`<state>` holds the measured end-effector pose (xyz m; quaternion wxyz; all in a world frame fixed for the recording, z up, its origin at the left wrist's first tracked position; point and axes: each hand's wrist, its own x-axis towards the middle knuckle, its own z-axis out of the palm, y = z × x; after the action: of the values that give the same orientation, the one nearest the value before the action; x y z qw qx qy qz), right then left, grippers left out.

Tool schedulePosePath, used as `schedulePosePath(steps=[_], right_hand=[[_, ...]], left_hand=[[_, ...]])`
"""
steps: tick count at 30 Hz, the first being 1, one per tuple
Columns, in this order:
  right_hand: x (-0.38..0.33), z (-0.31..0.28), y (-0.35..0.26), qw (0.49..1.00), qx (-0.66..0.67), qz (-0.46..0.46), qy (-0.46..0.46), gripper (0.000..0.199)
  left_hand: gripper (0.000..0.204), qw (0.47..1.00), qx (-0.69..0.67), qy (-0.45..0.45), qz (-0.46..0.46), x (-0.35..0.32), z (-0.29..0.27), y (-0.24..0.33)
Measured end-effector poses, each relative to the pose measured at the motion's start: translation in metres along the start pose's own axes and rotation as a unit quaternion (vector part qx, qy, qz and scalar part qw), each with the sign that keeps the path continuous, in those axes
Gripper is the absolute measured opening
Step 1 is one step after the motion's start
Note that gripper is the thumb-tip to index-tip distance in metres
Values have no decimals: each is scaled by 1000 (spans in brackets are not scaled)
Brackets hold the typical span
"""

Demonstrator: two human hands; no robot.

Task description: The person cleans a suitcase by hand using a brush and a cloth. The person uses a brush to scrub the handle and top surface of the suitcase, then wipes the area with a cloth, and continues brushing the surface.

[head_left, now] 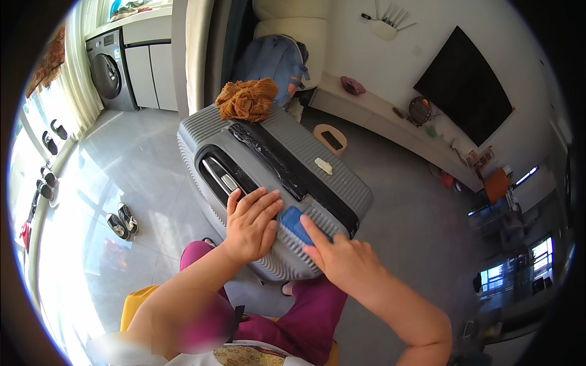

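A grey ribbed hard-shell suitcase [317,160] lies flat in front of my knees, its black telescopic handle [223,174] toward me. My left hand [250,226] rests flat on the near end of the case, fingers spread beside the handle. My right hand [342,259] presses a small blue pad-like object [294,221] against the ribbed surface, index finger stretched over it. An orange-brown crumpled cloth [247,99] sits on the far end of the case, and a small pale scrap [323,165] lies on its middle.
A washing machine [108,70] stands at the back left, and a pair of sneakers [122,221] lies on the shiny tile floor. Behind the case is a blue backpack [271,58]; a low white shelf [390,125] and a dark wall screen [467,82] are at right.
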<state>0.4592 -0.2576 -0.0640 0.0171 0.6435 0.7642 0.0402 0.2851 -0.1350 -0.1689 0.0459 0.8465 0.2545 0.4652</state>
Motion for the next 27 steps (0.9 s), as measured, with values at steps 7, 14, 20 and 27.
schedulePosePath(steps=[7,14,20,27], right_hand=[[-2,-1,14,998,-27,59,-22,53],[3,14,34,995,-4,100,13,57],[-18,-1,9,998,5,55,-15,55],[-47,20,27,996,-10,84,16,58]], left_hand=[[33,1000,-7,-6,6,-1,0,-2],[34,1000,-15,1,16,0,0,-2],[34,1000,-23,7,16,-1,1,-3],[32,1000,-2,23,16,-1,4,-7]])
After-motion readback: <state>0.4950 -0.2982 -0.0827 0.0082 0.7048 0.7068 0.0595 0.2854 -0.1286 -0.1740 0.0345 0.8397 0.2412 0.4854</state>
